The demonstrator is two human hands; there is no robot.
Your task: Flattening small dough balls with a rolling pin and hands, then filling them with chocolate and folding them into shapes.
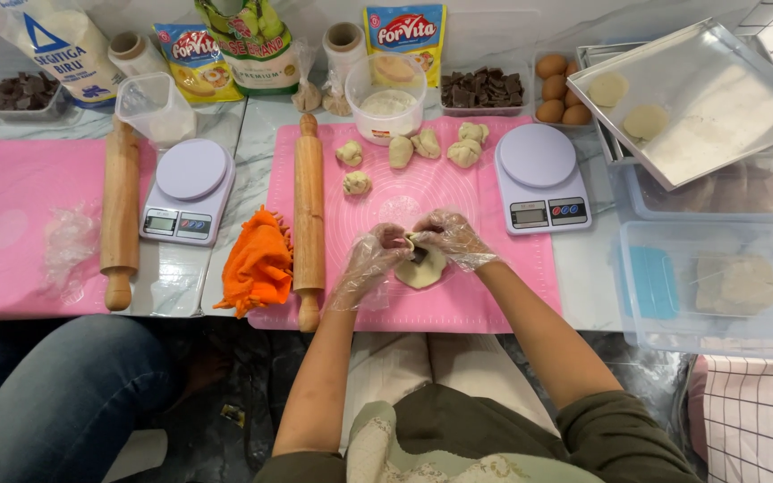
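Pink mat [512, 295] (marble-look table [257, 170] beneath) under dough round [422, 268].

White marble-look table [252, 156], carrying from left to right: pink mat [11, 241] w/ crumpled plastic wrap [66, 241]; rolling pin [120, 215]; white scale [188, 190]; orange cloth [257, 264]; 2nd pink mat [503, 277] in the middle w/ another rolling pin [309, 219] along its left edge; 2nd scale [543, 177]; clear plastic tubs [717, 286] at far right. Along back edge: flour bags [64, 40], chocolate trays [482, 89], eggs [558, 89], clear container [154, 107].
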